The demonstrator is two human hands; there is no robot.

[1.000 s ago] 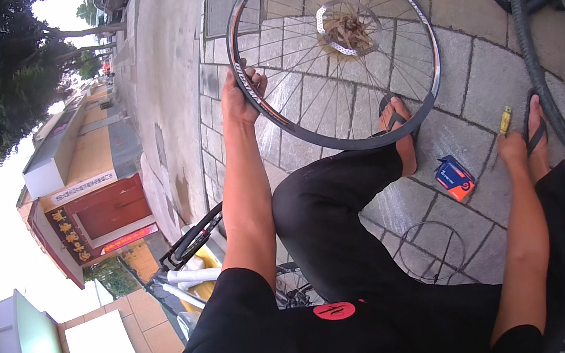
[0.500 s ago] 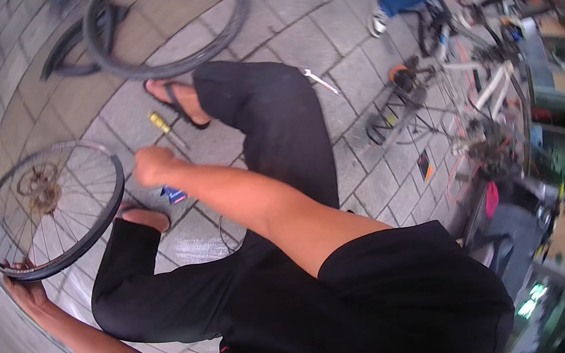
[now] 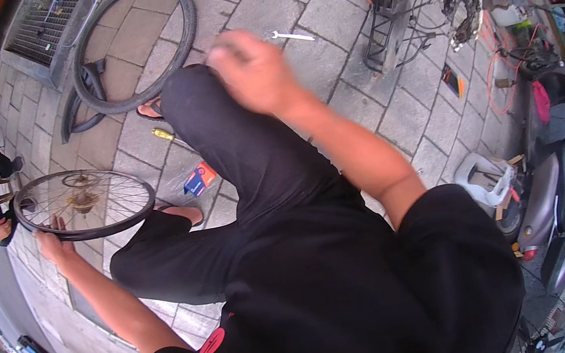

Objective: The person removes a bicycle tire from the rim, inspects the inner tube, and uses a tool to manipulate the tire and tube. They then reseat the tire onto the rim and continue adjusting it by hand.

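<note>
Spoked wheel gripped by left hand; right hand loose, orange-blue packet below

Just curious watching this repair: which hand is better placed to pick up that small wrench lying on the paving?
Probably the right hand: it is raised free near the wrench, while the left hand grips the spoked wheel.

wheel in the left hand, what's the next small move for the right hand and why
Probably bring the right hand down toward the yellow-handled screwdriver lying on the paving by the knee. The left hand grips the rim of the bare wheel, while the right hand is raised over the knee and appears to hold nothing, though it is blurred. A loose tyre lies beyond.
</note>
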